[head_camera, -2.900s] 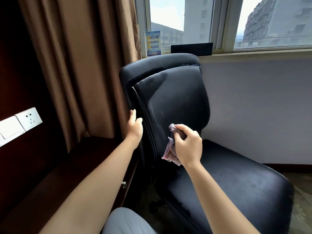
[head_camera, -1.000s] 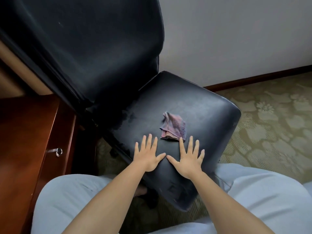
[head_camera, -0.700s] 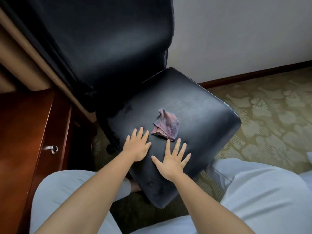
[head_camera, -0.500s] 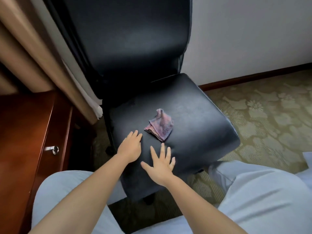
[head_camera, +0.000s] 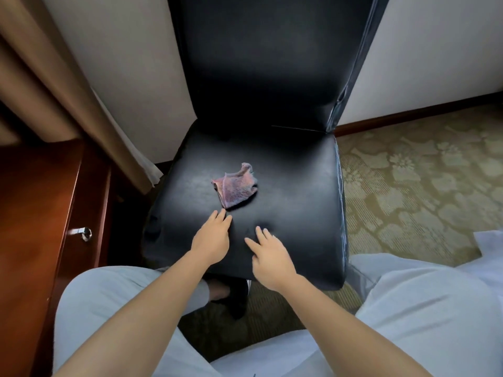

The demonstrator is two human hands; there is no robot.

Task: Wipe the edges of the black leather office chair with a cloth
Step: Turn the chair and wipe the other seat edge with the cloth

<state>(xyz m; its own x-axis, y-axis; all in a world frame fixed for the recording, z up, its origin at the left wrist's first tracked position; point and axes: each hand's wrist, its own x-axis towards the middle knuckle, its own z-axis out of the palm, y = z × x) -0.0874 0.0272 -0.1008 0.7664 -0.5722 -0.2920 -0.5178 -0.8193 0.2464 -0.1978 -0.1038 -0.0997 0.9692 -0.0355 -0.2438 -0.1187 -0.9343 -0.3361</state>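
Observation:
The black leather office chair (head_camera: 294,191) faces me squarely, its backrest rising at the top of the view. A crumpled pinkish-purple cloth (head_camera: 235,186) lies loose in the middle of the seat. My left hand (head_camera: 212,238) rests flat on the front of the seat, fingertips just short of the cloth. My right hand (head_camera: 268,253) lies flat beside it, closer to the seat's front edge. Neither hand holds anything.
A reddish wooden cabinet (head_camera: 40,213) with a metal handle (head_camera: 84,234) stands at the left. A brown curtain (head_camera: 54,77) hangs behind it. Patterned green carpet (head_camera: 422,186) covers the floor at the right. My knees in light trousers (head_camera: 408,308) flank the seat front.
The cloth has left my right hand and lies on the seat. Both hands rest flat on the seat's front. The chair has turned until it faces me squarely.

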